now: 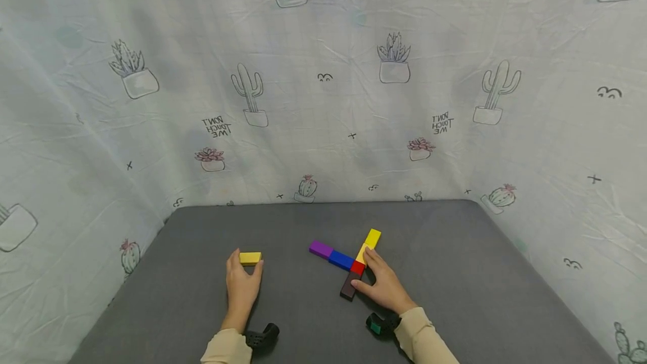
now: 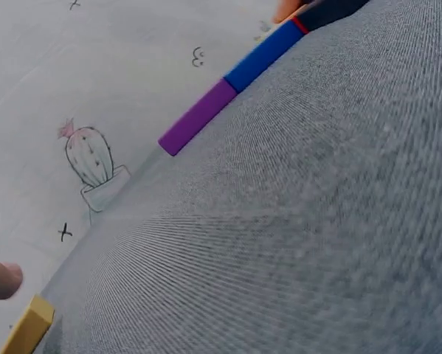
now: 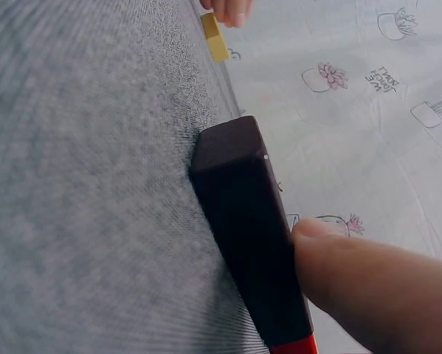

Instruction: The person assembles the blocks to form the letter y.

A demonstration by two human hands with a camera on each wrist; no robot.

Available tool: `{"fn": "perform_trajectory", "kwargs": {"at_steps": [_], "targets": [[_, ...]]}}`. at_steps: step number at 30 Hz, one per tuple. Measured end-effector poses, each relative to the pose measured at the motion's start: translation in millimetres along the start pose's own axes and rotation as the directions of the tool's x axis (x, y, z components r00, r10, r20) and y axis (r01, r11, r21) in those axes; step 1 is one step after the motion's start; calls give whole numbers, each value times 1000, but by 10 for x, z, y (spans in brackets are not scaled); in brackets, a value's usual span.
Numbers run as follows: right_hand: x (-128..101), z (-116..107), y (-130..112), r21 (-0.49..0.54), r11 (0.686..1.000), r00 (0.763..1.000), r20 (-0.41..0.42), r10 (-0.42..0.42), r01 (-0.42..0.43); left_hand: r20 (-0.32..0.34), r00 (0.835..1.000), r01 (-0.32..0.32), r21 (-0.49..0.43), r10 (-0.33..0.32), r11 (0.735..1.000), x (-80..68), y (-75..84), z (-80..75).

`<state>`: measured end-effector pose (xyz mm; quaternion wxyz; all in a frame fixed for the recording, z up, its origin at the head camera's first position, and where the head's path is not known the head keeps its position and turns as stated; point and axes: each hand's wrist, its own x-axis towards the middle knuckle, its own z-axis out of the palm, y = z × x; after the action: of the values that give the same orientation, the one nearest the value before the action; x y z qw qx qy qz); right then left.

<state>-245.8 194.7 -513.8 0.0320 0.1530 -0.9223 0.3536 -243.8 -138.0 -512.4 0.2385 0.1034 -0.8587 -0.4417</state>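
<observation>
At the left, a yellow block (image 1: 250,258) lies alone on the grey table. My left hand (image 1: 242,288) is around its near side, fingers by the left end and thumb by the right; a gap shows between a fingertip (image 2: 3,279) and the block in the left wrist view. At the right, blocks meet at a small red block (image 1: 357,267): blue (image 1: 341,259) then purple (image 1: 320,249) to the left, yellow (image 1: 373,237) blocks behind, dark brown (image 1: 350,285) in front. My right hand (image 1: 386,285) spans them, thumb touching the dark brown block, fingers on the nearer yellow one.
The grey cloth-covered table (image 1: 298,319) has a back edge against a pale curtain (image 1: 323,111) printed with cacti. Black wrist cameras (image 1: 263,336) sit at both wrists, just above the table.
</observation>
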Motion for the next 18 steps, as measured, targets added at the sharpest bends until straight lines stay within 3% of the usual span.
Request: {"fn": "perform_trajectory", "kwargs": {"at_steps": [11, 18], "targets": [[9, 28, 15, -14, 1000, 1000, 11, -2, 2, 14, 992, 121, 128, -123, 984, 25, 8, 11], [7, 3, 16, -1, 1000, 1000, 5, -1, 1, 7, 996, 90, 209, -93, 974, 39, 23, 58]]}}
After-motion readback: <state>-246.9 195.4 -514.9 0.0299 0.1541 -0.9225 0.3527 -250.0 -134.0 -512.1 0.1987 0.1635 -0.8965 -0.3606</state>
